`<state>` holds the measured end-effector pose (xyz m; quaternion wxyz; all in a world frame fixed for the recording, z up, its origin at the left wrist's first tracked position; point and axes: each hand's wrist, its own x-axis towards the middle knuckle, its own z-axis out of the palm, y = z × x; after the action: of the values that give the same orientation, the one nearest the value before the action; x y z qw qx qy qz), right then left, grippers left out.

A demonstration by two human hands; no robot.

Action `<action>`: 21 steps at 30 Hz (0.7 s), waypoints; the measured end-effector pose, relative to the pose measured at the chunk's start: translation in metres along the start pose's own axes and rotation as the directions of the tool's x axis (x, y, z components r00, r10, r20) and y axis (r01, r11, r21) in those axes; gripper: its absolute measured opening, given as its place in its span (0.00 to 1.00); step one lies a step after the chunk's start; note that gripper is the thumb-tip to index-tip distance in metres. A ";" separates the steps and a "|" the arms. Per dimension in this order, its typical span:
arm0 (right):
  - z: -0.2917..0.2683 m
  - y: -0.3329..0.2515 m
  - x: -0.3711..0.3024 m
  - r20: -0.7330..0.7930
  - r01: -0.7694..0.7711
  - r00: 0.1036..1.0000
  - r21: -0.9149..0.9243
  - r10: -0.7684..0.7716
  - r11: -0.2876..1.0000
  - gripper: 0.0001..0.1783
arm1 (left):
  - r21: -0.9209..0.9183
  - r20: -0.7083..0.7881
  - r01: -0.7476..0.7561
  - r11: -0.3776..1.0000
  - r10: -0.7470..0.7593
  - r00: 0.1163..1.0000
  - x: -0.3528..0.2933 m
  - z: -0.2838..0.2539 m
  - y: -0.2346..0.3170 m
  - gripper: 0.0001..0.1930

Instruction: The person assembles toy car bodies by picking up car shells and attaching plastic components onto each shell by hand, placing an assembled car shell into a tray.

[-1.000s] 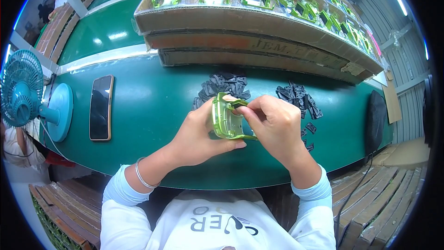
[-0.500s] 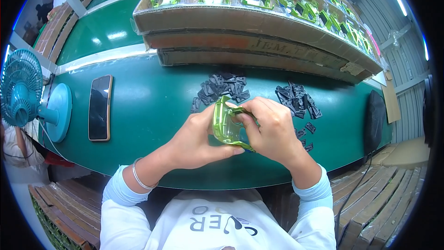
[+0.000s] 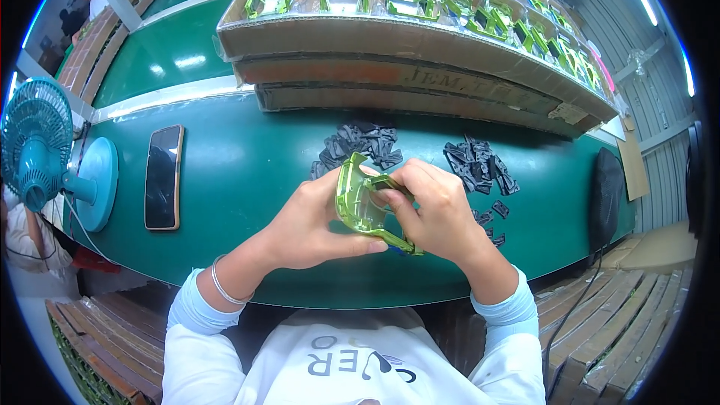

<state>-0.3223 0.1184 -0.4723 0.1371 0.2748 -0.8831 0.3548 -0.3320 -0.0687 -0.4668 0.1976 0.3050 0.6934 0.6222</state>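
Note:
Above the near part of the table I hold a green plastic shell (image 3: 349, 199) with a clear panel, tilted on its side. My left hand (image 3: 304, 225) grips its left and lower edge, thumb along the bottom. The fingers of my right hand (image 3: 439, 210) pinch the shell's right side by an inner rim; whether a small part sits between them is hidden. Just beyond my hands lies a heap of small dark plastic parts (image 3: 352, 144). A second heap of dark parts (image 3: 478, 165) lies to the right, with several loose pieces (image 3: 500, 209) nearer me.
Stacked cardboard trays (image 3: 337, 41) with similar green shells in clear compartments stand at the back. A phone (image 3: 163, 178) and a teal fan (image 3: 94, 184) are on the left, a black object (image 3: 606, 199) on the right. Other people work at the far left.
Both hands and the green shell have shifted slightly left, and the shell has turned a little. My grip stays much the same. A co-worker's hand at the far left has moved.

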 end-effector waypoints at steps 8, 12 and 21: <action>-0.002 0.004 -0.004 0.002 0.073 0.997 -0.054 -0.073 0.996 0.12 | -0.133 0.010 0.053 0.990 -0.052 0.999 0.000 -0.005 0.001 0.32; 0.000 0.000 -0.006 -0.052 0.085 0.995 -0.069 -0.089 0.994 0.13 | -0.180 0.041 0.062 0.982 -0.056 0.998 0.000 -0.003 -0.004 0.31; 0.005 -0.004 -0.002 0.002 -0.279 0.955 0.330 0.295 0.902 0.06 | -0.318 -0.107 0.081 0.945 -0.120 0.987 0.003 0.007 -0.007 0.26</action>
<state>-0.3185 0.1130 -0.4742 0.0572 0.1519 -0.8394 0.5188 -0.3309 -0.0620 -0.4743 0.2310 0.1945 0.6120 0.7309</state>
